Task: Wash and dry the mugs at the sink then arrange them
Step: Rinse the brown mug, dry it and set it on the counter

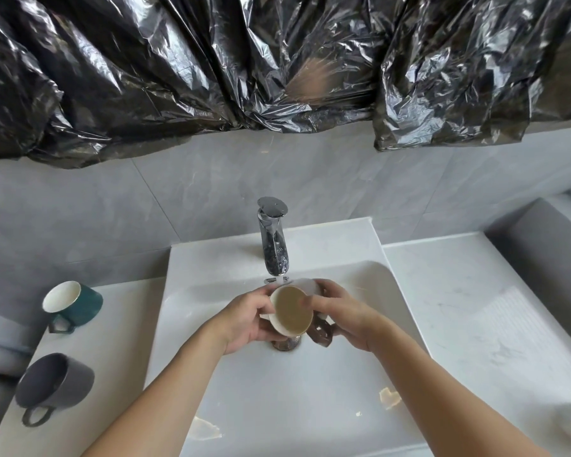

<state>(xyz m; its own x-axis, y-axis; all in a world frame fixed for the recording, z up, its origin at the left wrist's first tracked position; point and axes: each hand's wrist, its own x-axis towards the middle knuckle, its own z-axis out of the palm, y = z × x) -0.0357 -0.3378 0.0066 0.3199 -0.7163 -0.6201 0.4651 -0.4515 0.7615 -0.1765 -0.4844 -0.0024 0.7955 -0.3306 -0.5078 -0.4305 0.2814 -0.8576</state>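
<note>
Three mugs in my feed. One mug (290, 311) is held over the sink (244, 384), right below the chrome faucet (273, 240) spout, tipped so its cream interior faces the camera. Brown handle (319, 332) points right and down.

Left hand (247, 319) wraps the mug's left side, fingers curled around the wall and under the base. Right hand (342, 313) grips it from the right, thumb lying across the rim and into the mouth, other fingers curled behind the body. Both hands are closed on the same mug.

I can't tell whether water is running; the spot under the spout is mostly hidden by the mug and fingers.

Green mug (75, 303) with white interior lies on its side on the left counter (119, 331), mouth toward upper left, handle down. Grey mug (54, 384) is nearer, also on its side, handle toward the camera. The two are apart, not touching.

Drain (285, 344) sits just under the held mug. Black plastic sheeting (211, 67) hangs across the wall above. Right counter (495, 324) shows a pale ribbed patch.
</note>
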